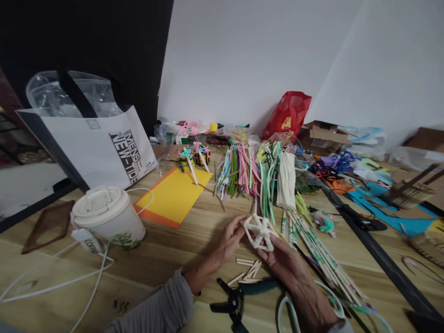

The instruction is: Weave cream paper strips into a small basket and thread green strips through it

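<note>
Just above the counter (173, 259), the left hand (229, 241) and right hand (291, 268) had their fingers (237, 230) closed on a white star (260, 231) of bent strips, which looked light, springy and easily crushed, best pinched lightly at its hub or arm tips.

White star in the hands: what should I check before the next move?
1. Grip: left hand and right hand both hold the white star: ok.
2. Supply: cut sticks lie on the table just below the hands: ok.
3. Tool: pliers lie on the table, in neither hand: ok.
4. Spill risk: lidded cup stands upright, apart from the hands: ok.
5. Centre of the star wound tight: cannot tell.
</note>
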Available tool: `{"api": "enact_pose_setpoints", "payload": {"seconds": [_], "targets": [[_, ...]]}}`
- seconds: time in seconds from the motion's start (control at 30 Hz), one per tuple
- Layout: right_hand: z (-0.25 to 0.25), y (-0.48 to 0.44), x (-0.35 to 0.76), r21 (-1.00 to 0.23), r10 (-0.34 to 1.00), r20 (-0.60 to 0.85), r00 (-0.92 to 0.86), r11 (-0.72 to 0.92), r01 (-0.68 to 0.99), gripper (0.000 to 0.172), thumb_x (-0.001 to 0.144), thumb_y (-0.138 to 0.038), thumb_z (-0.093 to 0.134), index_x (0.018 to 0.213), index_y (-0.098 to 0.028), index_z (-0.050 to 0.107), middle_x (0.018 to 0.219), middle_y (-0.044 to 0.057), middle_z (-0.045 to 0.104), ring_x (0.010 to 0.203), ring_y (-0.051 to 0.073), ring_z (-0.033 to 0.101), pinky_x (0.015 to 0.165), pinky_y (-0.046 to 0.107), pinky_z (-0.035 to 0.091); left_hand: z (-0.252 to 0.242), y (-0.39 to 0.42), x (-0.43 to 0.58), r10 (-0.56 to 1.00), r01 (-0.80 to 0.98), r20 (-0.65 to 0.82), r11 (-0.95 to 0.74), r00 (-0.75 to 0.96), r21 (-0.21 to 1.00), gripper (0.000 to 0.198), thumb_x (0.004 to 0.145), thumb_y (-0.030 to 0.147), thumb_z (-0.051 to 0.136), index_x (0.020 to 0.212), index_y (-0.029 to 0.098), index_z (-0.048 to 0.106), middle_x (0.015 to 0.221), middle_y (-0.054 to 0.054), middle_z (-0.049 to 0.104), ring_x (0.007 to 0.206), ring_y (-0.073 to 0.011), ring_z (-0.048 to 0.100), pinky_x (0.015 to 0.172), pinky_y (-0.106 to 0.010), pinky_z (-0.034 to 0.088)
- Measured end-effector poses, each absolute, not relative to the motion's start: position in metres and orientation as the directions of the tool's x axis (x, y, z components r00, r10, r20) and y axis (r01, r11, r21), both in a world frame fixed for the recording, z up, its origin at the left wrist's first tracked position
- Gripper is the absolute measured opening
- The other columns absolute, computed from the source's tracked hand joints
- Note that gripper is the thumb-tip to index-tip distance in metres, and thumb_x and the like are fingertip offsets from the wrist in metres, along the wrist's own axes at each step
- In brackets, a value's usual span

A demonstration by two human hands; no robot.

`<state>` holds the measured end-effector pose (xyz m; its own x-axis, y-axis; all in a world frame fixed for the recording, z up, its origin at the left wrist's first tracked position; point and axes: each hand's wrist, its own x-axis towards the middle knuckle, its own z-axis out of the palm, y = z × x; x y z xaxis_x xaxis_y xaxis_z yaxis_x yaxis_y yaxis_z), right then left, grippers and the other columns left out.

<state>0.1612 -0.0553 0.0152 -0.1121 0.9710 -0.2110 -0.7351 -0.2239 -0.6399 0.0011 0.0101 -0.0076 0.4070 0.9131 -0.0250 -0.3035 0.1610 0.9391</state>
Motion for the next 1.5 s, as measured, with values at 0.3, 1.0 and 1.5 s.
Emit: {"api": "enact_pose_setpoints", "payload": {"seconds": [0.3,1.0,1.5], "targets": [[0.015,-0.054,0.158,-0.691,0.974,-0.202,-0.104,-0.217,-0.689,0.030,0.076,-0.024,0.077,0.106,-0.019,0.073,0.109,0.008,0.074,0.094,0.022,0.070,0.085,0.033,0.056,0.007,0.010,-0.002,0.800,-0.404,-0.113,0.413,0.590,0.816,0.040,0.075,0.045,0.071,0.094,0.010,0.070,0.083,-0.011,0.070,0.072,-0.0183,0.061,0.066,-0.028,0.046],[0.019,-0.059,0.150,-0.980,0.991,-0.107,-0.086,-0.120,-0.159,0.032,0.073,-0.047,0.078,0.084,-0.018,0.070,0.072,0.001,0.065,0.062,0.012,0.056,0.057,0.021,0.044,0.013,0.019,-0.009,0.840,-0.491,-0.212,0.476,0.499,0.730,0.028,0.064,0.033,0.084,0.076,0.011,0.070,0.066,-0.001,0.064,0.054,-0.0095,0.056,0.052,-0.020,0.041],[0.008,-0.054,0.154,-0.812,0.971,-0.240,-0.010,-0.207,-0.546,0.025,0.068,-0.033,0.085,0.084,-0.020,0.072,0.078,0.001,0.068,0.067,0.011,0.061,0.060,0.019,0.050,0.007,0.022,-0.010,0.742,-0.577,-0.065,0.570,0.667,0.585,0.029,0.080,0.034,0.069,0.098,0.011,0.070,0.089,-0.010,0.070,0.077,-0.0166,0.062,0.071,-0.027,0.046]]}}
